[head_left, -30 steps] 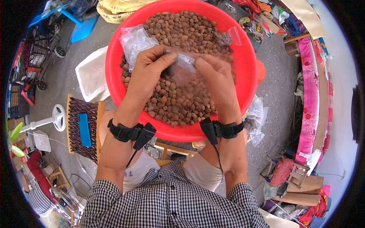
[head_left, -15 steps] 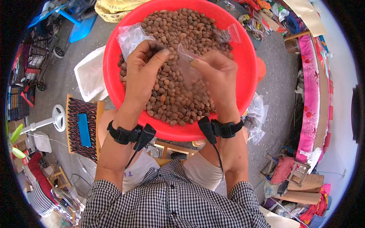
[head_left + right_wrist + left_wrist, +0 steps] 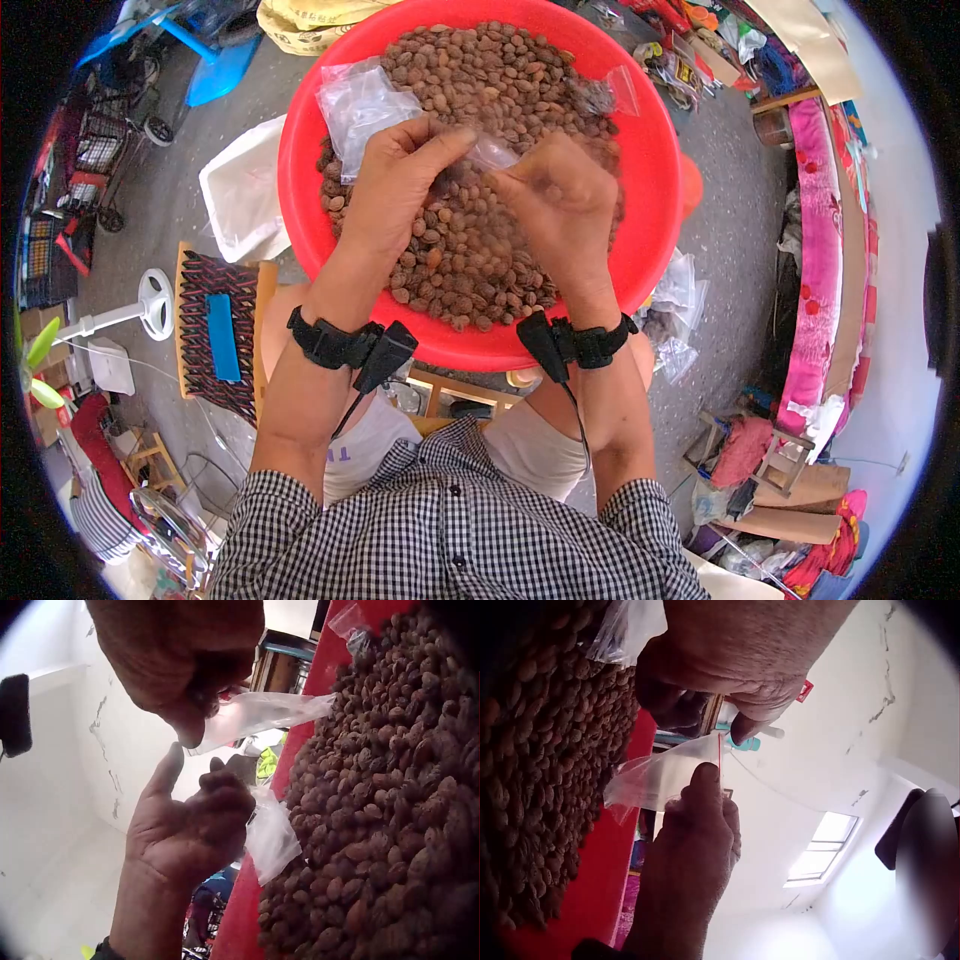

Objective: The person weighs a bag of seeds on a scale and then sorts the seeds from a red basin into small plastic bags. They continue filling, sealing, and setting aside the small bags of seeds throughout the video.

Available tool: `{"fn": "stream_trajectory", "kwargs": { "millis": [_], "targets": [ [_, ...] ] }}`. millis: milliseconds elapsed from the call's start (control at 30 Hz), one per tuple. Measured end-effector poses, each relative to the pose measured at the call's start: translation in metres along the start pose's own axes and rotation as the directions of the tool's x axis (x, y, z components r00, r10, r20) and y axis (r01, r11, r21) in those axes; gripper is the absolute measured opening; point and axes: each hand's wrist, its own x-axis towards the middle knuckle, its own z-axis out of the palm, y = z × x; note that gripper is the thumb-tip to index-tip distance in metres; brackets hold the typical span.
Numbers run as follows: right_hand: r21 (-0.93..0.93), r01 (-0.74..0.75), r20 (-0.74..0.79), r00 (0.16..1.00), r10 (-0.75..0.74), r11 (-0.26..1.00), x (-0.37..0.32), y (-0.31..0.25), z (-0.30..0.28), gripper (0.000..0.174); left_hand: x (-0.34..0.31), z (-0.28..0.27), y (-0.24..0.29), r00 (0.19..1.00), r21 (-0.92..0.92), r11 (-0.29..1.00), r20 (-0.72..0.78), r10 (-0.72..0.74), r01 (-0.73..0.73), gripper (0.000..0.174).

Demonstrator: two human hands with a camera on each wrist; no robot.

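Observation:
My right hand [image 3: 560, 195] pinches a small clear zip bag [image 3: 667, 776] between thumb and fingers, near its red seal line. The left hand [image 3: 400, 175] is close on the other side, its thumb tip right at the bag's corner. In the right wrist view the left thumb [image 3: 166, 769] stands apart from the curled fingers. Both hands are above a red basin [image 3: 640, 230] heaped with brown, wrinkled nuts or fruit stones [image 3: 470, 265]. A stack of clear plastic bags [image 3: 365, 110] lies on the heap at left.
Another clear bag [image 3: 622, 92] with dark contents lies at the basin's right side. A white tub [image 3: 240, 195] and a woven stool [image 3: 222, 335] stand at left. More plastic bags [image 3: 678, 310] sit right of the basin, and a yellow sack [image 3: 310, 25] behind it.
Half a second ago the left hand was apart from the bag, which the right hand held up. Now the left hand is back beside it and the right hand has moved inward.

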Motion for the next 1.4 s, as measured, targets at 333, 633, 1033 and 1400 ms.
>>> {"fn": "stream_trajectory", "kwargs": {
  "millis": [333,633,1033,1400],
  "targets": [
    [-0.020,0.024,0.003,1.000,-0.024,1.000,0.001,0.003,0.000,0.020,0.000,-0.013,0.002,0.997,0.051,0.998,0.063,-0.047,0.044,0.021],
    [0.004,0.059,0.107,0.992,-0.060,0.998,0.000,0.001,0.000,0.022,-0.003,0.000,0.001,0.986,0.120,0.979,0.043,0.162,-0.166,0.007],
    [0.040,-0.142,0.075,0.987,0.139,0.989,-0.005,0.006,0.015,0.016,-0.015,0.016,0.007,0.843,0.688,0.589,0.065,0.533,-0.425,0.024],
    [-0.244,0.095,-0.077,0.990,-0.117,0.965,0.000,0.011,0.010,0.016,-0.019,0.028,0.005,0.704,0.882,0.074,0.318,0.636,-0.465,0.022]
  ]
}}
